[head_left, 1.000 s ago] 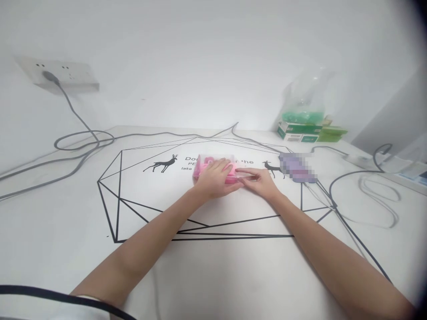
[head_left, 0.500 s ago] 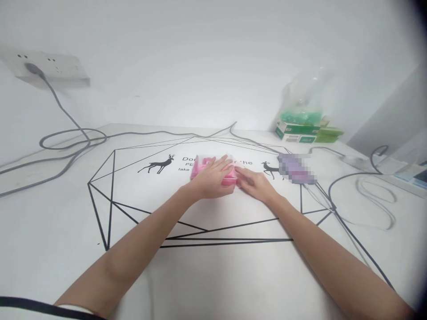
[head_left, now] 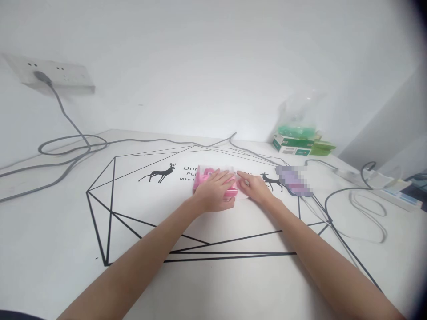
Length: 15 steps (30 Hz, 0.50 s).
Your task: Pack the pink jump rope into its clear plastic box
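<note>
A clear plastic bag with pink contents (head_left: 204, 176) lies on the white table (head_left: 233, 284), over the printed lettering. My left hand (head_left: 215, 194) rests flat on top of the bag, fingers stretched out and pressing down. My right hand (head_left: 255, 188) lies at the bag's right end, fingers together on its clear edge. What is inside the bag is too blurred to name.
A blurred purple flat object (head_left: 293, 180) lies just right of my right hand. Green and white boxes under a clear bag (head_left: 298, 141) stand at the back right. Grey cables (head_left: 66, 149) run from a wall socket (head_left: 50, 75) across the left; more cable loops (head_left: 360, 209) lie right.
Both hands stay on the pink bag. My right hand's fingers have drawn in closer to the bag's right end. The view has shifted slightly.
</note>
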Motion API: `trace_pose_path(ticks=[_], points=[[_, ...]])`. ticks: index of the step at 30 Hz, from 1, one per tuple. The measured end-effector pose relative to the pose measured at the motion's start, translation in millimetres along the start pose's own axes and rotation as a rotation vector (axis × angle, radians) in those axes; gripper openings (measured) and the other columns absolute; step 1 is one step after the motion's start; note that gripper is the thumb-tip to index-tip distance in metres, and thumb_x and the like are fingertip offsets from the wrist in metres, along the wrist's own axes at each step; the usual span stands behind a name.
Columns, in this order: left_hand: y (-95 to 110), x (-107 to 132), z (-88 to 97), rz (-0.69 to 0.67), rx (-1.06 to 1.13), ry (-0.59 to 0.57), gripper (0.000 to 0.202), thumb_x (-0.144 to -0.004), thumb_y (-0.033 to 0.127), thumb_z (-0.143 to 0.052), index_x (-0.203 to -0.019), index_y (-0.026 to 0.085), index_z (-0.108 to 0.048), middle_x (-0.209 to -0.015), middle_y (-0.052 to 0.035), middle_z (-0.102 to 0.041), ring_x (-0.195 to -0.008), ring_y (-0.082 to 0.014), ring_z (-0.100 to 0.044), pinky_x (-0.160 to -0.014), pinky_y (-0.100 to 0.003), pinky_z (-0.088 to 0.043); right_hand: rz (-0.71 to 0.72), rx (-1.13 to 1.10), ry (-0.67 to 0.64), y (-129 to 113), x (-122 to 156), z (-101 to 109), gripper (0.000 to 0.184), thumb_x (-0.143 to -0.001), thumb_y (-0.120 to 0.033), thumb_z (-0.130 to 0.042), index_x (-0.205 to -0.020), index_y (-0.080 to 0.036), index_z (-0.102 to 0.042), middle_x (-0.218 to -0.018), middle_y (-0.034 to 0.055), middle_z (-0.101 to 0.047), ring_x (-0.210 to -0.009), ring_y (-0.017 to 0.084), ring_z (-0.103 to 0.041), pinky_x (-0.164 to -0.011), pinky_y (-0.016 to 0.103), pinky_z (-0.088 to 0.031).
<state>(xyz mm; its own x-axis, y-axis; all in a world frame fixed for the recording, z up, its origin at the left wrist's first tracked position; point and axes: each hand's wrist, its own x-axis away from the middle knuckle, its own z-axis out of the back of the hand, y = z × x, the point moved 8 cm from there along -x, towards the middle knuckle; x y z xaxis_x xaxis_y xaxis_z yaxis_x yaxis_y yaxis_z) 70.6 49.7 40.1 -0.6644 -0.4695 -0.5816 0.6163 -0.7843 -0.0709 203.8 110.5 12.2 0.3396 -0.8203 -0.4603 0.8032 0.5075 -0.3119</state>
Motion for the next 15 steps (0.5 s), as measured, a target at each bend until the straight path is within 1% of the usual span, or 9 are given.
trace_pose_path(ticks=[2,5,10,12,15], points=[[0,0,0.3,0.004,0.005,0.006,0.046,-0.085,0.030,-0.052,-0.127,0.012,-0.058,-0.131,-0.0122,-0.062,-0.132,-0.0300,-0.048,-0.117,-0.049,-0.032,-0.007,0.006,-0.015,4,-8,0,0.045,-0.088,-0.021,-0.051,-0.132,-0.021,-0.061,-0.121,0.0064,-0.070,-0.105,0.025,-0.070,-0.091,0.038,-0.055],[-1,1,0.2,0.009,0.011,0.011,0.046,-0.084,0.031,-0.052,-0.125,0.012,-0.058,-0.130,-0.0126,-0.062,-0.132,-0.0300,-0.048,-0.117,-0.049,-0.030,0.008,-0.013,-0.071,7,-21,-4,0.051,-0.087,-0.020,-0.051,-0.138,-0.022,-0.056,-0.125,0.0071,-0.068,-0.107,0.026,-0.068,-0.091,0.038,-0.054],[-2,0,-0.6,0.015,0.040,-0.014,0.053,-0.083,0.038,-0.055,-0.128,0.010,-0.055,-0.132,-0.0143,-0.060,-0.134,-0.0312,-0.046,-0.116,-0.048,-0.034,-0.053,-0.109,-0.214,18,-39,-27,0.061,-0.087,-0.017,-0.046,-0.148,-0.021,-0.042,-0.112,0.0076,-0.073,-0.101,0.025,-0.069,-0.088,0.036,-0.052],[-3,-1,-1.1,0.025,0.049,-0.031,0.055,-0.083,0.039,-0.056,-0.129,0.009,-0.054,-0.133,-0.0153,-0.059,-0.135,-0.0312,-0.045,-0.117,-0.048,-0.032,-0.052,-0.174,-0.225,19,-46,-35,0.065,-0.085,-0.015,-0.046,-0.149,-0.024,-0.040,-0.117,0.0070,-0.071,-0.104,0.025,-0.068,-0.090,0.037,-0.051],[-4,-1,-0.7,0.028,0.066,-0.037,0.055,-0.084,0.040,-0.056,-0.130,0.011,-0.053,-0.134,-0.0148,-0.059,-0.135,-0.0304,-0.045,-0.117,-0.048,-0.032,0.004,-0.269,-0.183,18,-52,-41,0.066,-0.082,-0.010,-0.047,-0.146,-0.027,-0.044,-0.132,0.0048,-0.064,-0.116,0.024,-0.062,-0.098,0.040,-0.048]])
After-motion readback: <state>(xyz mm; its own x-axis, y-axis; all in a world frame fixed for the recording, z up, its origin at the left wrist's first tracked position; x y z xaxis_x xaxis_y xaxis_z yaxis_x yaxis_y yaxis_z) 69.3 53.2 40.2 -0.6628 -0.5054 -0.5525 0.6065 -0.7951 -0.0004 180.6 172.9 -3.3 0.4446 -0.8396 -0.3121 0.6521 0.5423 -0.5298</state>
